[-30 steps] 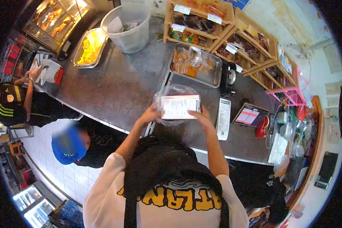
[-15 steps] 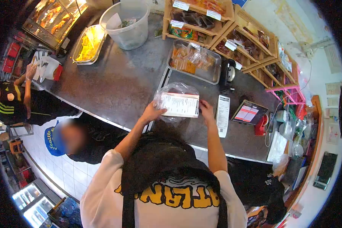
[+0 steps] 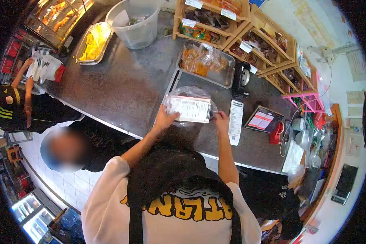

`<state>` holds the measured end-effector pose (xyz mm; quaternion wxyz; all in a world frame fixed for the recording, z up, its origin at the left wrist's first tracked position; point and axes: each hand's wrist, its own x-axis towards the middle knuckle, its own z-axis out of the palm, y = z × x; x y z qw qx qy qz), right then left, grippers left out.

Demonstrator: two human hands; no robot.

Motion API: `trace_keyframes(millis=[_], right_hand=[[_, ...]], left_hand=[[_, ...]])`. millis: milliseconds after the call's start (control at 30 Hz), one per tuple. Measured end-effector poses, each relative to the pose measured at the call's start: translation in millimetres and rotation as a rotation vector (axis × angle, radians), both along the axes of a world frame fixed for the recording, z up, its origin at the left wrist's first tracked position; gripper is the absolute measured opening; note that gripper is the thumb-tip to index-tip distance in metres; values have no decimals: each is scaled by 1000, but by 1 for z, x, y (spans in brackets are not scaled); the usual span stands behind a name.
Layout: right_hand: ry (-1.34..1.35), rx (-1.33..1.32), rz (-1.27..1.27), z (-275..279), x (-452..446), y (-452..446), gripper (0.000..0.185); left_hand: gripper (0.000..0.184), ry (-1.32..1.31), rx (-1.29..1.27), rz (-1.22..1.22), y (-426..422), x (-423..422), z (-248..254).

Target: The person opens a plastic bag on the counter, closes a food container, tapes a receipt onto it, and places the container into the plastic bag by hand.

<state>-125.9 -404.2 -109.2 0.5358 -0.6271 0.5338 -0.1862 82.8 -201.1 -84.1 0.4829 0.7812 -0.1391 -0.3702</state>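
A small white box (image 3: 201, 117) with a printed receipt (image 3: 187, 109) on top lies on the dark counter, partly wrapped in a clear plastic bag (image 3: 189, 91). My left hand (image 3: 165, 118) grips the bagged box at its left side, thumb over the receipt's corner. At the box's right side, my right hand (image 3: 221, 120) is closed, pinching the edge of the bag. Just right of that hand, a second long receipt (image 3: 236, 122) lies flat on the counter.
Behind the box stands a metal tray (image 3: 227, 79) of bagged food, beside a black device (image 3: 242, 77). A tablet (image 3: 262, 118) and wooden racks (image 3: 256, 44) are at right. Left are a plastic bucket (image 3: 134, 34), a tray of yellow food (image 3: 94, 42) and two co-workers (image 3: 12, 107).
My right hand's fingers have drawn together on the bag's edge beside the box. My left hand stays on the box. The nearer co-worker's head has turned.
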Motion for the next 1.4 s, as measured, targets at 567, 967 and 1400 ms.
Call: trace_keyframes(millis=[567,967,1400], right_hand=[[118,-798,-168,-14,-47,47,21],[-276,-185,-389,135,-15,84,29],[309,-716,767,100,79,103,68]], left_hand=[[56,-86,-192,103,-8,-22,-48],[51,185,-247,107,-3,-19,-9],[26,-169,-277,17,43,-18,33]])
